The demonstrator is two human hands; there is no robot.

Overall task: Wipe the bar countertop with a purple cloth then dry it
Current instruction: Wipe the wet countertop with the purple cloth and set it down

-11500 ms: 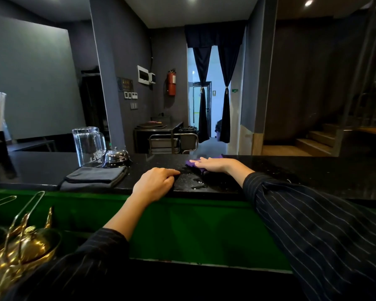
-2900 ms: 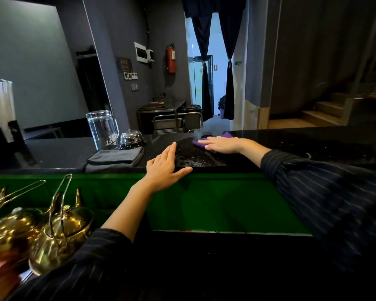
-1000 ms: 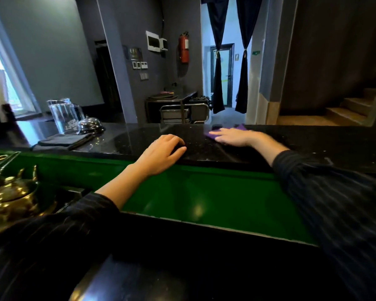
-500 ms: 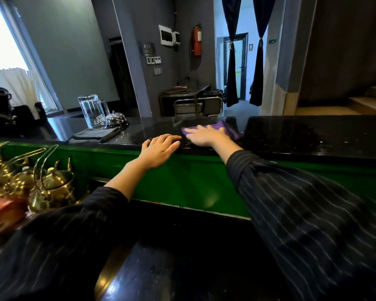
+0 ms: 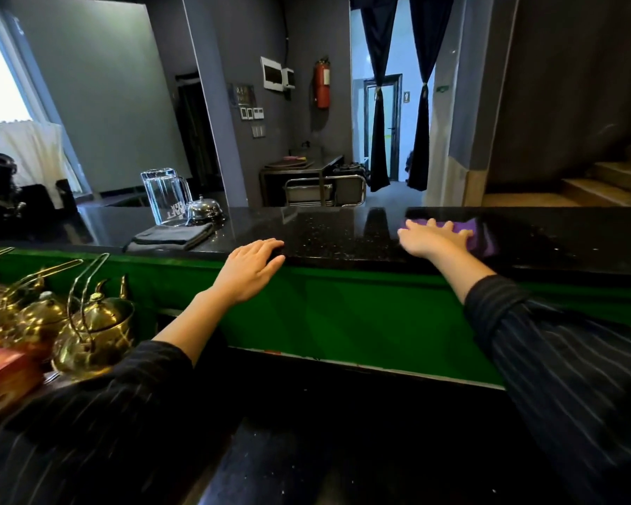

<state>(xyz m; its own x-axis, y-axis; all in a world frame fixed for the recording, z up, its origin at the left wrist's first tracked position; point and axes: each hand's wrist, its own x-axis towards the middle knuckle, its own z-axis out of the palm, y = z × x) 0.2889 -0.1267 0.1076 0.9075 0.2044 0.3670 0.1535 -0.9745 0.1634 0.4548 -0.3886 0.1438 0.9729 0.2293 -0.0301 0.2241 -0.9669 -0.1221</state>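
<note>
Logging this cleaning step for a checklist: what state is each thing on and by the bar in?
Purple cloth: flat on the countertop, under the right hand.
Left hand: empty, resting on the counter edge.
Grey cloth: folded, untouched.
Glass mugs: upside down, empty.
Bell: upright.
Kettles: lids on.

A purple cloth (image 5: 467, 231) is seen on the speckled black bench (image 5: 325, 231). A green front panel (image 5: 343, 315) is shown below, dark pinstriped sleeves (image 5: 561, 359) are worn, and brass-gold kettles (image 5: 92, 322) gleam.
</note>
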